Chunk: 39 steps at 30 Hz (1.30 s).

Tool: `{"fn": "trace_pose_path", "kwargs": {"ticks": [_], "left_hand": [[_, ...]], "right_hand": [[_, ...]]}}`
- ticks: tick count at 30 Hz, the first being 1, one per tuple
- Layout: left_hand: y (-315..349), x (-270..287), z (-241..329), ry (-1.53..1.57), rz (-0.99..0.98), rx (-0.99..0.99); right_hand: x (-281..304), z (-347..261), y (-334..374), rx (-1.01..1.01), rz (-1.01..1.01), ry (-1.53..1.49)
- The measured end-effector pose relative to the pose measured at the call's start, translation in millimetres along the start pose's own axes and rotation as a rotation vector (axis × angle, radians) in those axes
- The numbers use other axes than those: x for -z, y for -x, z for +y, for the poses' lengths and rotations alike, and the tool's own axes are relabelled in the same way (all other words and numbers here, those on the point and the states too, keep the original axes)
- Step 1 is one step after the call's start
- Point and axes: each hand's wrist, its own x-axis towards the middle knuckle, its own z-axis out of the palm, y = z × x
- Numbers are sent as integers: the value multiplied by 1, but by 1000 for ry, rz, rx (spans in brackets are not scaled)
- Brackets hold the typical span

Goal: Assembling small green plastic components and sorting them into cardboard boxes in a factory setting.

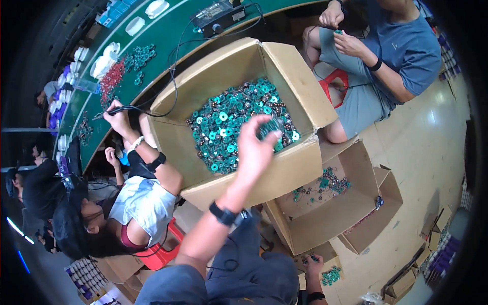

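Hovering over the large cardboard carton (297, 76), toward its near right side, the left hand (254, 147) is curling its thumb and fingers narrowly around a clump of green parts (269, 129); blur is hiding the clump's long axis. Inside the carton, a heap of green disc-shaped components (223, 129) is lying below this hand, spreading mainly to its left and away from the wearer. Of the wearer's 2 hands, the left is sitting far nearer this heap. Outside the carton, to its lower right, the right hand (313, 263) is closing loosely on some dark green parts (308, 258), with a small green pile (331, 275) lying just beside it. Between that hand and the large carton, a smaller open carton (325, 223) is holding scattered green components (333, 181). Left of the large carton, a co-worker in a white top (145, 203) is sitting by the green surface (150, 66).
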Motion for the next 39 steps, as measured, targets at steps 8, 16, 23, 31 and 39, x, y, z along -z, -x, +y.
{"fn": "trace_pose_path", "kwargs": {"ticks": [8,16,23,31,39], "left_hand": [[-94,-20,-90,-745,-299,-154],[-116,-76,-116,-801,-670,-137],[-126,-97,-135,-973,-863,-353],[-100,-115,-132,-1032,-733,-241],[-110,-117,-141,-964,-818,-382]], "right_hand": [[17,16,24,-66,54,-104],[25,32,53,-141,110,-110],[12,45,60,-168,87,-94],[10,47,64,-146,109,-60],[6,36,53,-53,77,94]]}}
